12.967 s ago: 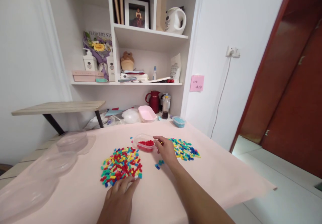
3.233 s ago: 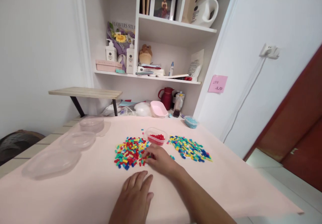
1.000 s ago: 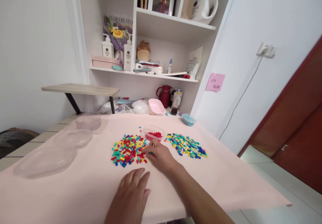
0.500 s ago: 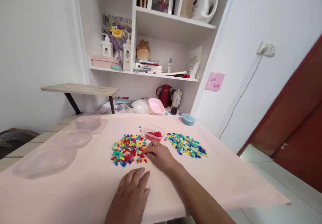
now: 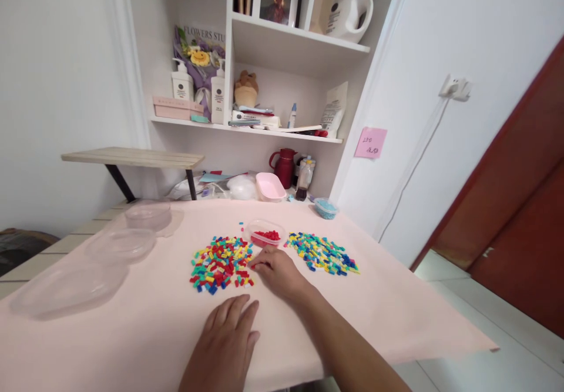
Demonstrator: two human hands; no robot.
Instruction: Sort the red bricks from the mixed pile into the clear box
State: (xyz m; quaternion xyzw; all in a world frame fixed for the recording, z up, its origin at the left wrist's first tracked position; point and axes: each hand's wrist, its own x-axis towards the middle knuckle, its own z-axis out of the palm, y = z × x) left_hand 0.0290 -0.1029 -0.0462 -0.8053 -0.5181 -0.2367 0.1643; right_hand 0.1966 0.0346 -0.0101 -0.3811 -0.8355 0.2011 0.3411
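Observation:
My right hand (image 5: 277, 271) is pinched at the right edge of a mixed pile of small plastic bricks (image 5: 219, 262) in red, yellow, green, blue and white. A bit of red shows at its fingertips, apparently a small red brick (image 5: 252, 266). Just beyond that hand stands a clear plastic tub (image 5: 282, 227) with red bricks (image 5: 268, 235) in it. Flat on the pink tablecloth, nearer to me, my left hand (image 5: 229, 336) rests with its fingers out and holds nothing. To the right of the tub lies a second pile of bricks (image 5: 324, 253), mostly blue, green and yellow.
Several clear containers or lids (image 5: 147, 214) line the table's left side. A tub of light blue pieces (image 5: 326, 208) stands at the back right. Behind are a pink tray (image 5: 270, 187), a red jug (image 5: 284, 167) and a bottle (image 5: 304, 180), under white shelves (image 5: 286, 134).
My right hand has drawn slightly right from the mixed pile, with red now visible at its fingertips. My left hand stays flat. The whole view has shifted a little.

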